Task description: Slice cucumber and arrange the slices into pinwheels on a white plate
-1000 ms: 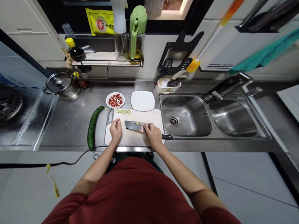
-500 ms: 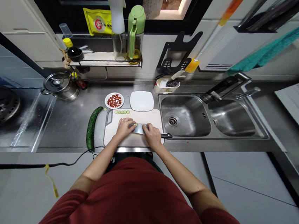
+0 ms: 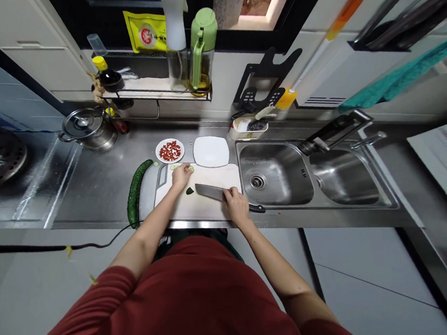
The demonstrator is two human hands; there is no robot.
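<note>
My right hand [image 3: 236, 203] grips a kitchen knife [image 3: 209, 191] near where blade meets handle, its blade over the right half of the white cutting board [image 3: 215, 210]. At the board's back left, my left hand [image 3: 181, 176] pinches a cucumber slice [image 3: 191, 168] beside other slices that it partly covers. A dark green cucumber end piece [image 3: 190, 190] lies on the board, left of the blade tip. The long whole cucumber [image 3: 134, 194] rests on the counter left of the board.
Behind the board stand a plate of chopped red pieces [image 3: 170, 151] and a white square plate [image 3: 211, 151]. The double sink [image 3: 278, 200] adjoins on the right. A lidded pot [image 3: 89, 130] stands back left. Bottles [image 3: 200, 48] line a shelf above.
My left hand has moved from the blade to the slices at the board's back. My right hand has shifted the knife slightly right, and the cucumber end piece now shows.
</note>
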